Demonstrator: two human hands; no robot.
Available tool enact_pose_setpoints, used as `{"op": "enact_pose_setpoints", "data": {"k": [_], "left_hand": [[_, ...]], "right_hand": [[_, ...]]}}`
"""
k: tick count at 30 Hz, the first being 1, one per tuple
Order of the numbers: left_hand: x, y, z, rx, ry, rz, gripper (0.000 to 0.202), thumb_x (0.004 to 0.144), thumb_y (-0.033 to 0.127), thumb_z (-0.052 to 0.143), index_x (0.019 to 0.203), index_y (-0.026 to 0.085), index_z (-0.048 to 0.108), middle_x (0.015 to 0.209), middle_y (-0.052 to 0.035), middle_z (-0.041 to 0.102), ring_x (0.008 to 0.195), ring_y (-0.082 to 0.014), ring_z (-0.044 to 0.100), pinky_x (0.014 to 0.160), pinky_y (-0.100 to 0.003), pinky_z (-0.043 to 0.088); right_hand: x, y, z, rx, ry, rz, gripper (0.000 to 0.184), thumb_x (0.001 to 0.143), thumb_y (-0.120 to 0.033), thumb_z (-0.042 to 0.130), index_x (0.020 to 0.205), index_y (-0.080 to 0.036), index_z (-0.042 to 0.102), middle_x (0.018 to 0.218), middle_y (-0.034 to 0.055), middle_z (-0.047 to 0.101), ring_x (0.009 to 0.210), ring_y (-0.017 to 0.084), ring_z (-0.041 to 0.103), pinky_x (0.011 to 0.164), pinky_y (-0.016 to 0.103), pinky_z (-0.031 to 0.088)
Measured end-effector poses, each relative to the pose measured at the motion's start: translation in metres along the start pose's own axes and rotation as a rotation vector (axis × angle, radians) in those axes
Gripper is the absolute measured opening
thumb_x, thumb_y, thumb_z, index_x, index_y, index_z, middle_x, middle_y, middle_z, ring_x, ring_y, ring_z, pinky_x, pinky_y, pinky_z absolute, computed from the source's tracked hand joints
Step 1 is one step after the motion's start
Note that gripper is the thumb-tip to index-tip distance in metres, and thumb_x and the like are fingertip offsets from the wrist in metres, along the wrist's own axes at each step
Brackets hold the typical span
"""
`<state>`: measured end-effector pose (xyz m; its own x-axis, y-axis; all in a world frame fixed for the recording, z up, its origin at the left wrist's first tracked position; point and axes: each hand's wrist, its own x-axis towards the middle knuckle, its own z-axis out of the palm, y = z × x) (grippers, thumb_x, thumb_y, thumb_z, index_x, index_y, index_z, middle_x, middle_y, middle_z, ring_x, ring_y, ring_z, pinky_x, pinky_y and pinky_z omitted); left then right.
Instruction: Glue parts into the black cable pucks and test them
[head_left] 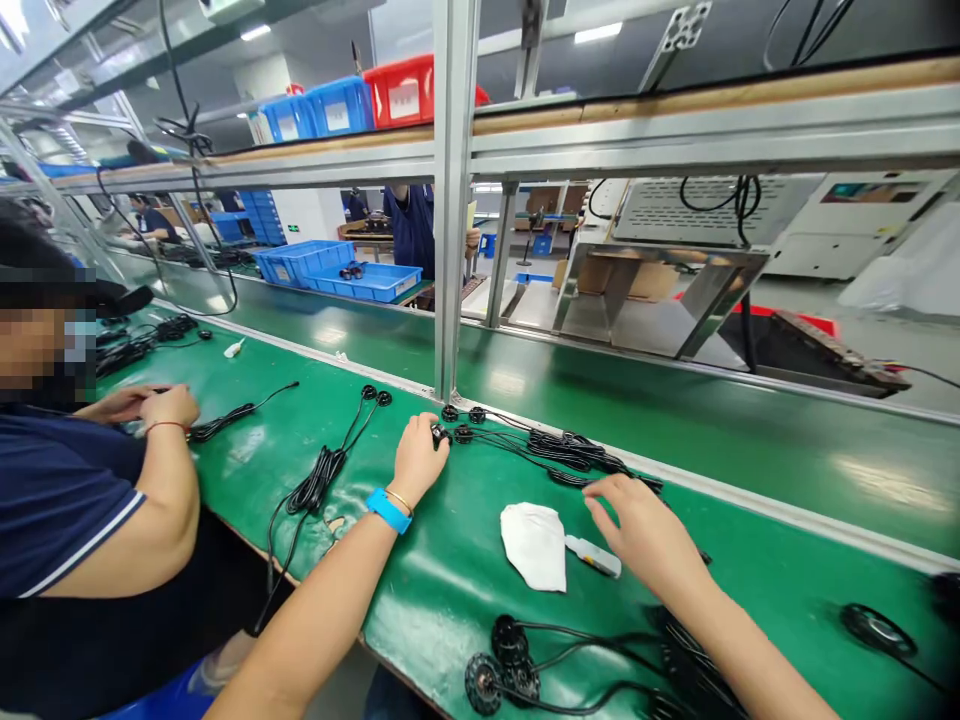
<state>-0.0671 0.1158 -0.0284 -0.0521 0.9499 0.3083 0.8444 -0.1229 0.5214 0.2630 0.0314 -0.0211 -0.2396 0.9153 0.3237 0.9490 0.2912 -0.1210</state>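
Left hand (418, 460): fingers (421, 428) closed on a small black round connector (440, 435), which is held at the far edge of the green counter (817, 480), centre of frame. Right hand (646, 532): fingers (604, 503) loosely spread, nothing gripped, placed just short of bundled black cables (570, 452). A white cloth (534, 546) and a small white-and-grey tool (592, 555) are laid just below, side by side.
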Motion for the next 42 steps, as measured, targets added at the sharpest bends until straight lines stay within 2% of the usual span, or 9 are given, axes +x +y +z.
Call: {"op": "enact_pose_setpoints", "data": {"k": [6,11,16,20,23,28,34,37,42], "left_hand": [[0.02,-0.013,0.013,-0.07,0.111,-0.023,0.035,0.09,0.013,0.054,0.123,0.017,0.047,0.122,-0.0123,0.052,0.099,-0.0183,0.063,0.091,-0.035,0.052],[0.02,-0.016,0.015,-0.036,0.09,-0.034,0.017,0.084,0.019,0.06,0.1,0.018,0.057,0.104,-0.0078,0.055,0.11,-0.0252,0.055,0.1,-0.042,0.046],[0.015,-0.012,0.02,-0.044,-0.036,0.036,0.029,0.075,0.022,0.074,0.101,0.021,0.06,0.1,-0.0043,0.057,0.102,-0.023,0.058,0.095,-0.035,0.048],[0.015,-0.008,0.025,-0.059,0.023,0.017,0.03,0.089,0.014,0.055,0.118,0.02,0.052,0.119,-0.0085,0.05,0.095,-0.0169,0.061,0.088,-0.032,0.05],[0.012,-0.001,0.025,-0.051,0.049,0.039,0.024,0.089,0.016,0.055,0.113,0.017,0.055,0.116,-0.0099,0.048,0.1,-0.0207,0.058,0.091,-0.037,0.05],[0.002,0.014,0.029,-0.056,-0.04,0.212,0.025,0.081,0.03,0.069,0.104,0.021,0.066,0.105,-0.0084,0.053,0.111,-0.0289,0.049,0.099,-0.044,0.045],[-0.001,0.014,0.037,-0.157,-0.142,0.31,0.031,0.077,0.02,0.072,0.107,0.021,0.067,0.103,-0.0069,0.058,0.106,-0.0266,0.053,0.1,-0.045,0.046],[0.001,0.013,0.033,-0.259,-0.138,0.297,0.026,0.079,0.014,0.07,0.104,0.019,0.065,0.103,-0.0062,0.059,0.106,-0.0255,0.055,0.101,-0.045,0.046],[-0.01,0.027,0.012,-0.482,-0.124,0.285,0.032,0.089,0.016,0.058,0.12,0.021,0.061,0.118,-0.008,0.052,0.106,-0.0195,0.059,0.089,-0.033,0.055]], "right_hand": [[0.05,0.009,0.021,-0.099,-0.171,0.007,0.019,0.089,-0.02,0.054,0.098,-0.015,0.071,0.094,0.012,0.068,0.088,0.025,0.067,0.077,0.034,0.048],[0.046,0.017,0.026,-0.117,-0.275,-0.018,0.026,0.089,-0.017,0.053,0.107,-0.018,0.071,0.1,0.0109,0.068,0.088,0.024,0.068,0.076,0.032,0.048],[0.038,0.022,0.023,-0.102,-0.329,-0.062,0.034,0.086,-0.012,0.052,0.113,-0.022,0.07,0.103,0.0087,0.067,0.09,0.023,0.068,0.078,0.031,0.047],[0.034,0.023,0.017,-0.102,-0.333,-0.122,0.037,0.084,-0.009,0.047,0.108,-0.023,0.072,0.101,0.0076,0.067,0.089,0.022,0.066,0.079,0.032,0.044],[0.03,0.027,0.012,-0.121,-0.324,-0.153,0.038,0.085,-0.008,0.043,0.104,-0.024,0.073,0.099,0.0075,0.067,0.091,0.023,0.064,0.081,0.035,0.043],[0.023,0.035,0.01,-0.177,-0.27,-0.192,0.045,0.085,-0.002,0.038,0.102,-0.024,0.073,0.104,0.0075,0.068,0.095,0.022,0.064,0.085,0.037,0.042],[0.02,0.025,0.011,-0.283,-0.142,-0.254,0.048,0.08,0.006,0.039,0.1,-0.022,0.073,0.087,0.0061,0.067,0.085,0.02,0.062,0.087,0.038,0.042],[0.018,0.013,-0.009,-0.341,-0.038,-0.257,0.051,0.077,0.006,0.044,0.106,-0.023,0.073,0.092,0.0066,0.066,0.088,0.02,0.061,0.102,0.046,0.037],[-0.022,-0.013,-0.082,-0.454,0.169,-0.169,0.056,0.078,0.003,0.044,0.119,-0.025,0.07,0.106,0.0093,0.065,0.099,0.024,0.061,0.11,0.056,0.03]]}}
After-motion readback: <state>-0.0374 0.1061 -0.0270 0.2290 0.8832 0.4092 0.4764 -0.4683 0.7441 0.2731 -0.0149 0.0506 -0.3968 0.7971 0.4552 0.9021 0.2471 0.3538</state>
